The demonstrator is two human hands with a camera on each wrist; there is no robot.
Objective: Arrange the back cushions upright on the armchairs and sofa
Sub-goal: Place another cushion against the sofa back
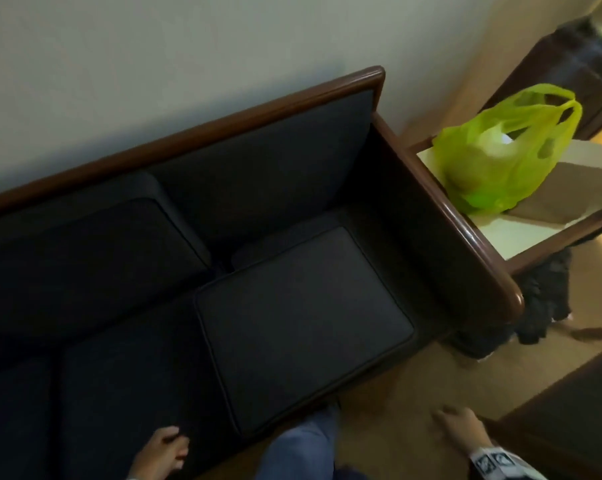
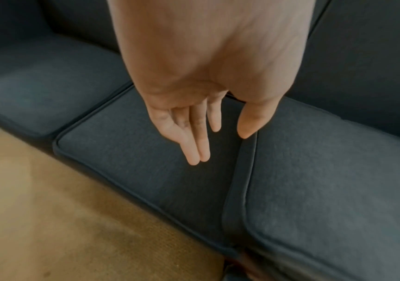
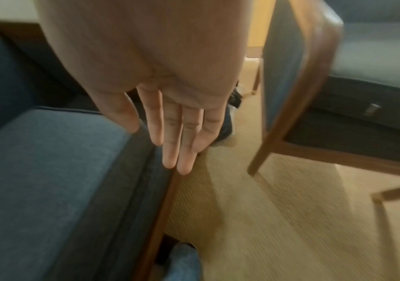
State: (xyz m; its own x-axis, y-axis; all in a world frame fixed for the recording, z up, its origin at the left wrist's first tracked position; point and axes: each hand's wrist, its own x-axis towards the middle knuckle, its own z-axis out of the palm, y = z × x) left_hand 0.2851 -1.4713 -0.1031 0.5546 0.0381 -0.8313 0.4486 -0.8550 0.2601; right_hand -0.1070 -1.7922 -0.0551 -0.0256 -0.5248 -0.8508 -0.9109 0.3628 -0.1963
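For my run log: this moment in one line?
left hand open, empty | right hand open, empty | back cushion flat on sofa seat

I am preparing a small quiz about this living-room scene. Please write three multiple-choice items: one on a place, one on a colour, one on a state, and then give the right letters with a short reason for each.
1. Where does the plastic bag stand?
A. on the side table beside the sofa arm
B. on a seat of the sofa
C. on the floor

2. What colour is the plastic bag?
A. red
B. bright green
C. white

3. How are the two hands?
A. both grip a cushion
B. both open and holding nothing
C. one holds the bag

Answers:
1 A: the bag stands on the side table, just past the wooden arm of the sofa.
2 B: it is plainly bright green.
3 B: the left hand and the right hand show straight fingers and hold nothing; the flat cushion lies untouched on the seat.
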